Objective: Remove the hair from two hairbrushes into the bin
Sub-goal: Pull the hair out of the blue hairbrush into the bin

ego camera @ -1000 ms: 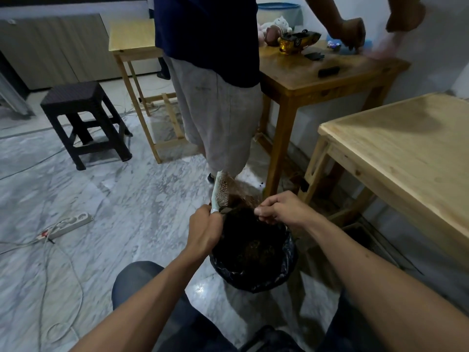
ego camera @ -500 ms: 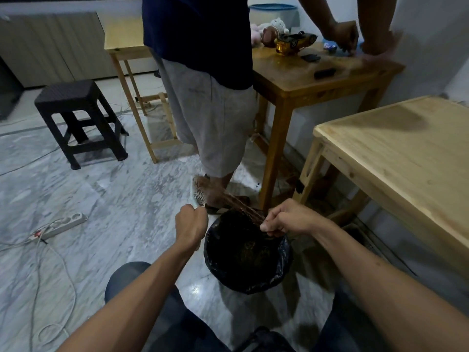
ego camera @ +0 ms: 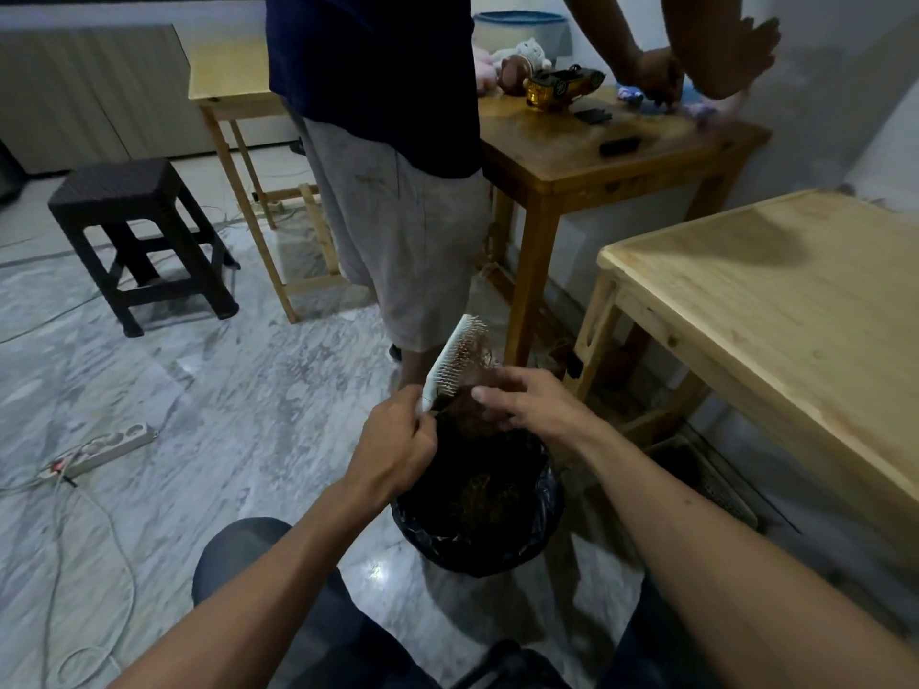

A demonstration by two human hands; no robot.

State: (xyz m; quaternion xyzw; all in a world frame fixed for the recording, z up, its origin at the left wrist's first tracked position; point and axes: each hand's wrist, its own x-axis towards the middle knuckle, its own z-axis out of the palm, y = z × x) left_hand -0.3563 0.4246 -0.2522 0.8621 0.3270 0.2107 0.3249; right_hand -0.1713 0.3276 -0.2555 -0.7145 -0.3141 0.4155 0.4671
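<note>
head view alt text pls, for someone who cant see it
A seated person's left hand grips a white hairbrush by its handle above a black-lined bin, while the right hand reaches into the brown hair tangled in its bristles. Another person stands behind the bin at a wooden table; a black stool sits on the marble floor.

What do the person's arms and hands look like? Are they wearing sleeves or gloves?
Both forearms are bare, with no sleeves showing. The left hand and right hand wear no gloves, and no rings, watch or bracelet show on them. The fingers are bare too.
</note>
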